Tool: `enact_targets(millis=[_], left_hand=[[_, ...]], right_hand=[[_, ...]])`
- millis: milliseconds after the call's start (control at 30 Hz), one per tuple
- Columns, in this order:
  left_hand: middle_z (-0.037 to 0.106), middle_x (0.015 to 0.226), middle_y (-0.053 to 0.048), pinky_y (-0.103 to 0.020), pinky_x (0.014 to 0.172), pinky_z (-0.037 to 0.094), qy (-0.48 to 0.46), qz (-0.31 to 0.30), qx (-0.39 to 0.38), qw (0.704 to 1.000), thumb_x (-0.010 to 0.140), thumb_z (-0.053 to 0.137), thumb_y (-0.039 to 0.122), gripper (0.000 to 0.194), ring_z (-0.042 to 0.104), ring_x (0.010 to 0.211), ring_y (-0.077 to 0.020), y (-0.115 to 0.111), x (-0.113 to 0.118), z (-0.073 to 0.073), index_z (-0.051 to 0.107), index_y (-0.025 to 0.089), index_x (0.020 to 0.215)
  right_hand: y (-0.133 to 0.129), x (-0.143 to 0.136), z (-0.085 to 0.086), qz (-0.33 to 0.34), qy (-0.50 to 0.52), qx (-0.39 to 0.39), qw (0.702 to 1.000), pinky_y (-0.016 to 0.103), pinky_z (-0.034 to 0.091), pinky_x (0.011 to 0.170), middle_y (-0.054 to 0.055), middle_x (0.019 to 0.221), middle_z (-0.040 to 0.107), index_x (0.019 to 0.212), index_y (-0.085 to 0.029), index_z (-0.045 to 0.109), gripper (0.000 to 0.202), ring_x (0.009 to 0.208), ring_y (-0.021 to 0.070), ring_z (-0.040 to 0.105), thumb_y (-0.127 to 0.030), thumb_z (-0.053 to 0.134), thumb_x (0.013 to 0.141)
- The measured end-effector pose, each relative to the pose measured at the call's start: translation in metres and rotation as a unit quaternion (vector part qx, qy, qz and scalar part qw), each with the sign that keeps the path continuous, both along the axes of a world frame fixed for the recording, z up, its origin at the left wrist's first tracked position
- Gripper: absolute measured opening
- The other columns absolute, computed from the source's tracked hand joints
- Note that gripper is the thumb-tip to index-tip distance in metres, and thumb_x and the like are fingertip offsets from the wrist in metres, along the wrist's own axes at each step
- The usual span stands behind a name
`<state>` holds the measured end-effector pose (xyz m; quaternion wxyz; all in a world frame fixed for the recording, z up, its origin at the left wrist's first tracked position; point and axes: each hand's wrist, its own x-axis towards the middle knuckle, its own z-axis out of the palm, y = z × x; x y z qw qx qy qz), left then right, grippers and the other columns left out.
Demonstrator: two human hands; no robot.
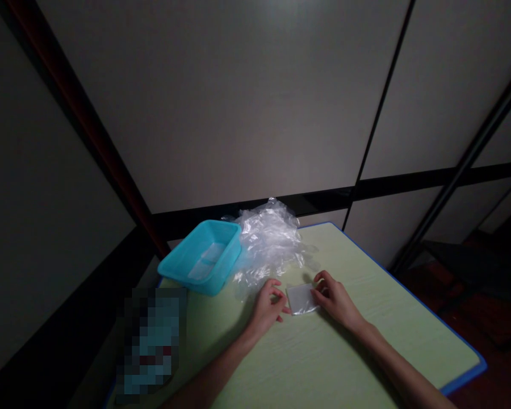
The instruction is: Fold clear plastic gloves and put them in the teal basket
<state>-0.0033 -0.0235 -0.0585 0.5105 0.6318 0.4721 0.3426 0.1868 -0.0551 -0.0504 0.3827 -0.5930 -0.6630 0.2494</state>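
A small flat packet in shiny clear plastic point(301, 299) lies on the pale green table point(306, 358) between my two hands. My right hand point(335, 300) grips its right edge, thumb and fingers over that side. At the packet's left edge is my left hand point(269, 307), fingers loosely bent and apart, holding nothing I can see. Just beyond both hands spreads a loose heap of crumpled clear plastic bags point(270, 233).
A turquoise plastic basket point(227, 267) stands at the table's back left with flat whitish pieces point(206, 261) inside. A blurred-out blue-green item point(153, 341) is at the left edge. Behind the table rise pale cabinet panels point(247, 113). Blue edging point(464, 378) borders the table.
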Motion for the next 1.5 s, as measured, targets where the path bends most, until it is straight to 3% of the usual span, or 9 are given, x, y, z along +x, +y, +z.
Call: enact_targets(millis=[100, 167, 233, 333, 433, 567, 1200, 1367, 1500], left_hand=[[0.055, 0.083, 0.000, -0.016, 0.041, 0.045, 0.017, 0.002, 0.063, 0.998, 0.073, 0.047, 0.014, 0.016, 0.064, 0.064, -0.0134, -0.003, 0.000, 0.002, 0.044, 0.017, 0.089], [0.058, 0.091, -0.003, -0.025, 0.061, 0.052, 0.026, -0.014, 0.110, 0.993, 0.071, 0.049, 0.011, 0.016, 0.062, 0.082, -0.0168, -0.008, -0.001, 0.008, 0.051, 0.017, 0.086], [0.057, 0.107, -0.005, -0.034, 0.086, 0.046, 0.053, -0.058, 0.168, 0.983, 0.069, 0.053, 0.010, 0.028, 0.053, 0.103, -0.0202, -0.016, -0.003, 0.014, 0.056, 0.019, 0.095], [0.035, 0.136, -0.008, -0.040, 0.104, 0.026, 0.192, -0.176, 0.279, 0.924, 0.073, 0.056, 0.020, 0.056, 0.030, 0.126, -0.0223, -0.026, -0.007, 0.023, 0.038, 0.018, 0.126], [0.016, 0.143, -0.012, -0.040, 0.106, 0.017, 0.321, -0.269, 0.330, 0.846, 0.079, 0.052, 0.037, 0.071, 0.011, 0.131, -0.0225, -0.029, -0.009, 0.027, 0.019, 0.011, 0.136], [0.011, 0.144, -0.014, -0.038, 0.107, 0.012, 0.366, -0.300, 0.331, 0.816, 0.082, 0.045, 0.046, 0.074, 0.004, 0.132, -0.0216, -0.027, -0.011, 0.027, 0.015, 0.008, 0.137], [0.011, 0.144, -0.014, -0.040, 0.106, 0.010, 0.378, -0.317, 0.342, 0.800, 0.076, 0.052, 0.051, 0.082, 0.004, 0.132, -0.0238, -0.022, -0.011, 0.026, 0.012, 0.012, 0.137], [0.015, 0.144, -0.013, -0.041, 0.106, 0.012, 0.364, -0.319, 0.327, 0.812, 0.072, 0.057, 0.048, 0.085, 0.008, 0.132, -0.0239, -0.022, -0.011, 0.028, 0.015, 0.014, 0.137], [0.015, 0.144, -0.013, -0.040, 0.105, 0.018, 0.320, -0.279, 0.316, 0.848, 0.070, 0.061, 0.039, 0.086, 0.013, 0.131, -0.0237, -0.020, -0.014, 0.025, 0.015, 0.013, 0.137]], right_hand=[[-0.008, 0.002, 0.011, -0.018, -0.057, 0.042, 0.997, 0.028, 0.044, 0.054, 0.004, 0.074, 0.058, 0.084, -0.020, 0.046, 0.010, 0.059, 0.0160, 0.055, -0.028, 0.043, 0.080], [-0.014, 0.001, 0.016, -0.010, -0.120, 0.086, 0.989, 0.030, 0.047, 0.063, 0.008, 0.086, 0.059, 0.088, -0.018, 0.051, 0.016, 0.070, 0.0178, 0.058, -0.029, 0.040, 0.083], [-0.020, -0.002, 0.016, 0.036, -0.185, 0.120, 0.975, 0.034, 0.046, 0.079, 0.013, 0.107, 0.056, 0.104, -0.015, 0.052, 0.027, 0.093, 0.0211, 0.056, -0.028, 0.040, 0.084], [-0.025, -0.007, 0.008, 0.110, -0.278, 0.133, 0.945, 0.041, 0.032, 0.100, 0.015, 0.134, 0.037, 0.130, -0.012, 0.035, 0.052, 0.122, 0.0244, 0.035, -0.033, 0.043, 0.083], [-0.025, -0.010, -0.002, 0.150, -0.336, 0.122, 0.922, 0.047, 0.022, 0.104, 0.014, 0.142, 0.023, 0.137, -0.011, 0.021, 0.064, 0.130, 0.0246, 0.020, -0.043, 0.039, 0.085], [-0.025, -0.009, -0.008, 0.165, -0.364, 0.121, 0.909, 0.050, 0.018, 0.104, 0.014, 0.143, 0.017, 0.138, -0.010, 0.016, 0.067, 0.131, 0.0250, 0.015, -0.049, 0.035, 0.086], [-0.028, -0.007, -0.013, 0.152, -0.377, 0.141, 0.903, 0.051, 0.019, 0.103, 0.017, 0.140, 0.025, 0.138, -0.008, 0.015, 0.071, 0.130, 0.0258, 0.017, -0.052, 0.034, 0.085], [-0.026, -0.007, -0.014, 0.162, -0.363, 0.113, 0.911, 0.052, 0.017, 0.103, 0.017, 0.141, 0.021, 0.139, -0.010, 0.013, 0.073, 0.131, 0.0262, 0.016, -0.055, 0.034, 0.084], [-0.027, 0.000, -0.005, 0.165, -0.323, 0.097, 0.927, 0.054, 0.017, 0.102, 0.017, 0.142, 0.017, 0.139, -0.011, 0.011, 0.080, 0.131, 0.0270, 0.014, -0.056, 0.041, 0.081]])
